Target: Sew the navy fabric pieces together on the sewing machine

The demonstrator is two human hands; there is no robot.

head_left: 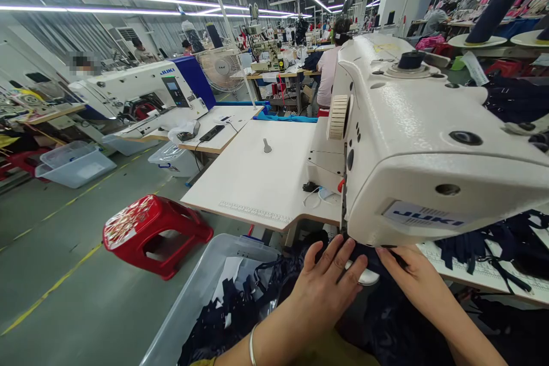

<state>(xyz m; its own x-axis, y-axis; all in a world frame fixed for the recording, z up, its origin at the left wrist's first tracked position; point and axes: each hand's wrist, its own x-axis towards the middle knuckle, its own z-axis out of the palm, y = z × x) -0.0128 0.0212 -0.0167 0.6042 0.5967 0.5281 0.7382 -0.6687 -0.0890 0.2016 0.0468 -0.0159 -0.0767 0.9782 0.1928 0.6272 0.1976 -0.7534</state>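
The white JUKI sewing machine (433, 183) fills the right of the view, its head overhanging my hands. Beneath it lies dark navy fabric (380, 303), hanging down toward my lap. My left hand (328, 277), with a bangle at the wrist, rests on the fabric with its fingers spread. On the other side, my right hand (409, 271) grips the fabric's edge between thumb and fingers; the machine head hides part of its fingertips. The needle area is hidden too.
A clear plastic bin (206, 280) with navy garments stands at lower left, near a red stool (154, 234). The white table (249, 177) carries a small grey metal piece (267, 146). Navy straps (467, 249) lie at right. A seated person (328, 71) is ahead.
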